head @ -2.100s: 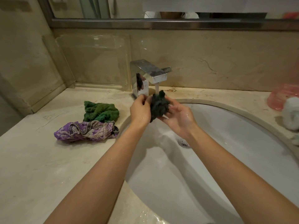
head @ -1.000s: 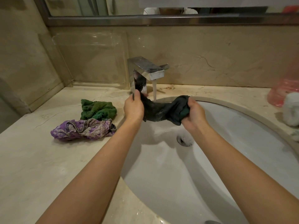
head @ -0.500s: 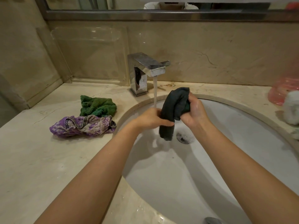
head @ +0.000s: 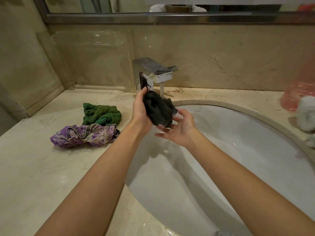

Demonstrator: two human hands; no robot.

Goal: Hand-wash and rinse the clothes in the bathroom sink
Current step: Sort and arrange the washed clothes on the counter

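Note:
A bunched, wet black cloth is held above the left rim of the white sink, just below the chrome tap, which runs a thin stream of water. My left hand grips the cloth from the left side. My right hand lies palm up under it, fingers spread and straight, touching its lower edge. On the counter to the left lie a green cloth and a purple patterned cloth.
The beige marble counter runs left and in front of the basin. A clear acrylic box stands against the back wall. At the right edge sit a pink plastic container and a white cloth. A mirror hangs above.
The cloth, stretched and then hanging long from my right hand, is now bunched in my left hand nearer the tap. My right hand let go and opened beneath it.

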